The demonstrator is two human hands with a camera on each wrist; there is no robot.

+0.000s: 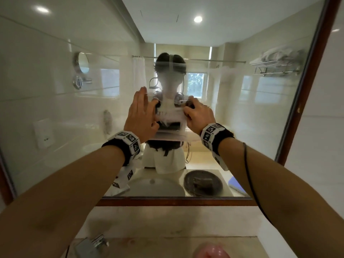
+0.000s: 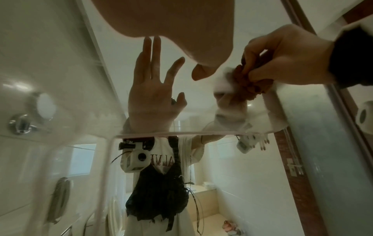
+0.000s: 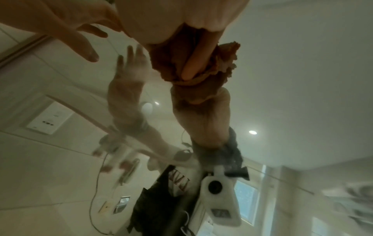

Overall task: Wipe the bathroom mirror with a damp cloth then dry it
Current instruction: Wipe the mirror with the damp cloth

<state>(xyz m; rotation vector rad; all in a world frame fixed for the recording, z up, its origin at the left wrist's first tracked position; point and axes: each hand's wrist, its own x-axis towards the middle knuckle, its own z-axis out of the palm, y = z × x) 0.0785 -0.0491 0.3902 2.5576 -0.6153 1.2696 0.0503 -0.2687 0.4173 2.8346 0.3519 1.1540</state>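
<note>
The bathroom mirror [image 1: 74, 108] in its wooden frame [image 1: 176, 201] fills the head view, its glass hazy and streaked around my hands. My left hand [image 1: 139, 112] lies flat on the glass at centre with straight fingers, and its fingertips [image 2: 151, 38] meet their own reflection. Just to the right, my right hand [image 1: 199, 116] grips a bunched brown cloth [image 2: 252, 87] and presses it on the mirror. In the right wrist view one of my fingers [image 3: 193, 63] lies across the cloth [image 3: 167, 63]. Only a dark bit of cloth [image 1: 190, 104] shows past my knuckles in the head view.
A stone counter [image 1: 167, 220] runs below the mirror, with a chrome faucet [image 1: 91, 244] at its front left and a pink object [image 1: 212, 252] at the bottom edge. The mirror reflects a dark round dish [image 1: 202, 183] and a blue item [image 1: 236, 185].
</note>
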